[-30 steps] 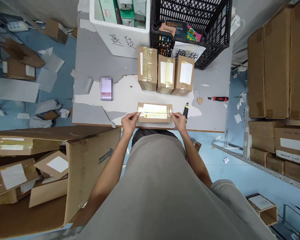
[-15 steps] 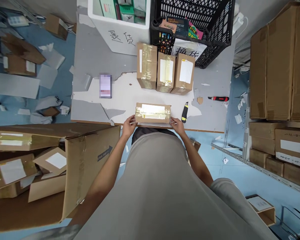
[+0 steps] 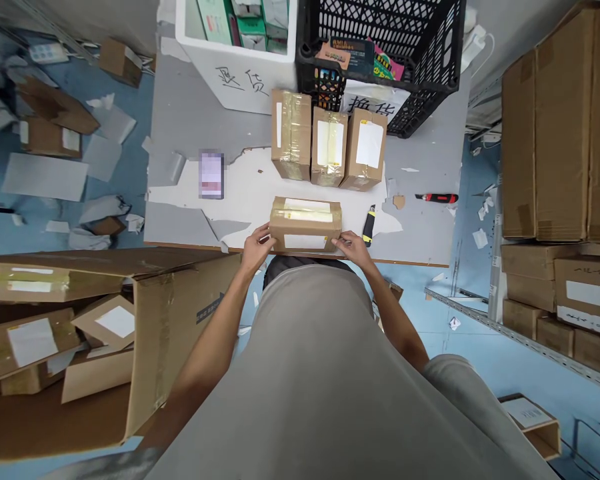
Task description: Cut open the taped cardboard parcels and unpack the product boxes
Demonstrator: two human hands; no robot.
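A small taped cardboard box (image 3: 305, 225) with white labels sits at the table's front edge, tilted so that two of its faces show. My left hand (image 3: 259, 245) grips its left end with bent fingers. At the lower right corner, my right hand (image 3: 351, 246) holds it with the fingertips. Just right of that hand lies a yellow and black box cutter (image 3: 369, 225). Beyond the box stand three more taped cartons: a left one (image 3: 291, 137), a middle one (image 3: 329, 147) and a right one (image 3: 365, 149).
A white bin (image 3: 240, 77) and a black plastic crate (image 3: 425, 93) stand at the back. On the table lie a phone (image 3: 211, 175) and a red box cutter (image 3: 437, 198). A big open carton (image 3: 180, 320) full of boxes is at left; stacked cartons (image 3: 560, 133) rise at right.
The small box has rolled on its long axis, so a second labelled face now shows toward me. My right hand has shifted slightly left along its near edge.
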